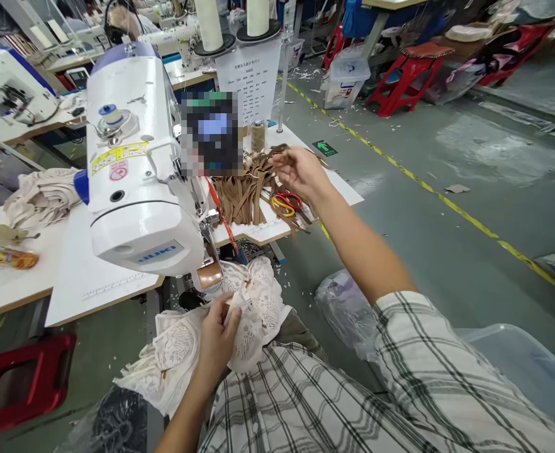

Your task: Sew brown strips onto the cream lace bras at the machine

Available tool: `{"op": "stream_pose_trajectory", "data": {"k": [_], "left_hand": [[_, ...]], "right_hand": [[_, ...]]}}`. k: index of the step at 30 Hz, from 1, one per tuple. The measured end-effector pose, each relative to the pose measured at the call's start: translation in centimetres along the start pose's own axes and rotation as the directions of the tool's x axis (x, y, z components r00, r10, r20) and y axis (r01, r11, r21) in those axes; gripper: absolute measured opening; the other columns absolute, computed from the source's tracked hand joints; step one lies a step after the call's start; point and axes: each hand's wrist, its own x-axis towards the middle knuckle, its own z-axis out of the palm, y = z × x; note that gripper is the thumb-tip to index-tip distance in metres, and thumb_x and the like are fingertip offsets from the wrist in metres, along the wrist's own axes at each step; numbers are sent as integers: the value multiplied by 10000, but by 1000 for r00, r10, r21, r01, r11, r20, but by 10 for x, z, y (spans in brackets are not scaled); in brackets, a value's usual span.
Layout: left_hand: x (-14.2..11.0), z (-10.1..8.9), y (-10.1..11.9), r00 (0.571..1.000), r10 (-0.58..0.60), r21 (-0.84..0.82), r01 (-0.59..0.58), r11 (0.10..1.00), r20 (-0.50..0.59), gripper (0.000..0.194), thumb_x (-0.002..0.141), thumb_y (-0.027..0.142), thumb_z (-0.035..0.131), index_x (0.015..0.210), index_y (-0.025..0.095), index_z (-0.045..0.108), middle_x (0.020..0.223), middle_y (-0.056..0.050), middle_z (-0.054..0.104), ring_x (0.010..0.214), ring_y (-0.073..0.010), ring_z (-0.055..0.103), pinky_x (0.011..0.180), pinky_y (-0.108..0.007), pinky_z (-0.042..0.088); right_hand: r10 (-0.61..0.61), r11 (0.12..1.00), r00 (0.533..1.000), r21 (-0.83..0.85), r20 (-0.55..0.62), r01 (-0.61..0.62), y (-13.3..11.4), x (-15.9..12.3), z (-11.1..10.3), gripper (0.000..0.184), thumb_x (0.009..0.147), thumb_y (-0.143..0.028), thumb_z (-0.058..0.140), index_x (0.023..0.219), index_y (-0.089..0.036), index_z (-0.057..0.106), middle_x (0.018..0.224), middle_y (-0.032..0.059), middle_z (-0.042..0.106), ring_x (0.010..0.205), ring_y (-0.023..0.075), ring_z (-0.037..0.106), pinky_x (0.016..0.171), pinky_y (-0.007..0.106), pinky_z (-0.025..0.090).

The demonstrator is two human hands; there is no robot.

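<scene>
White lace bras (244, 343) lie gathered in my lap, below the head of a white JUKI sewing machine (140, 233). My left hand (218, 333) is closed on the edge of one, thumb against fingers. Out over the table, my right hand (299, 171) hovers at a heap of brown fabric strips (240, 195). Its fingers are loosely bent and apart, and I see nothing held in them. Scissors with red and yellow handles (285, 204) rest on the strips just below that hand. A red cord (221, 211) hangs beside the machine.
Thread cones (210, 25) and a printed sheet (249, 78) stand behind the machine. Folded pale fabric (41, 198) lies on the left table. A red stool (22, 384) is at lower left; a plastic bag (346, 308) sits on the floor at right.
</scene>
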Motion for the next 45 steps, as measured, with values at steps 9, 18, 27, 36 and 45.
{"op": "stream_pose_trajectory", "data": {"k": [9,18,27,36,45], "left_hand": [[7,-3,20,990,139,-31,-139,990,-3,291,979,330,481,1156,183,661,1130,-96,708,1053,-215,650,908,-320,491],[7,2,3,891,-54,-104,113,988,450,370,956,416,475,851,154,715,703,-21,659,627,-145,550,609,-254,414],[16,-9,-1,909,-17,-267,140,953,416,415,987,447,441,956,170,748,990,-86,755,936,-225,678,851,-313,507],[30,-9,36,958,166,-109,-144,984,232,308,988,318,460,1012,156,721,853,-51,729,749,-167,659,713,-271,528],[36,-34,-3,864,447,525,-276,805,-230,305,1005,241,469,1232,202,668,1044,-84,664,928,-143,642,793,-232,507]], "right_hand": [[126,-120,688,699,715,-705,-10,-204,78,145,903,-303,641,895,-190,551,585,-108,337,434,20,229,408,78,341],[268,87,759,770,593,-632,3,-216,105,172,922,-386,608,875,-223,582,658,-75,390,476,45,287,582,172,487],[205,219,881,857,427,-467,35,-180,77,265,900,-496,605,923,-233,628,748,-41,585,654,90,546,695,232,536],[195,676,739,457,646,-578,14,-234,98,399,850,-595,635,966,-225,730,759,4,614,687,124,550,607,249,439],[1,877,843,405,538,-260,3,-161,126,190,813,-393,712,804,-214,649,711,-18,625,617,114,556,594,261,461]]}}
